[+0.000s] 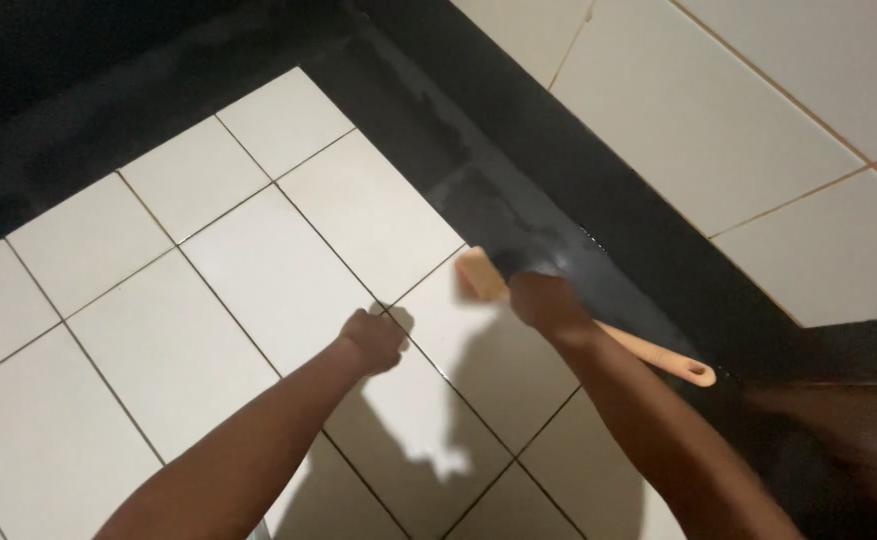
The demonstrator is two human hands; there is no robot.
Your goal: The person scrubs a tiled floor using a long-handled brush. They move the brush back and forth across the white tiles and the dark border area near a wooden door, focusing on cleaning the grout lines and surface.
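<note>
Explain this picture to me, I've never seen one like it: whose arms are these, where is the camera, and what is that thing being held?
There is no machine here. A camera worn on a person's head looks down, so the two arms are that person's own. The right hand grips a pale peach long-handled brush; its head sits at the edge of a dark, wet-looking strip that borders the tiles. The left hand is closed in a fist and holds nothing, hovering above or resting on the white tiled surface. More pale tiles lie beyond the dark strip.
</note>
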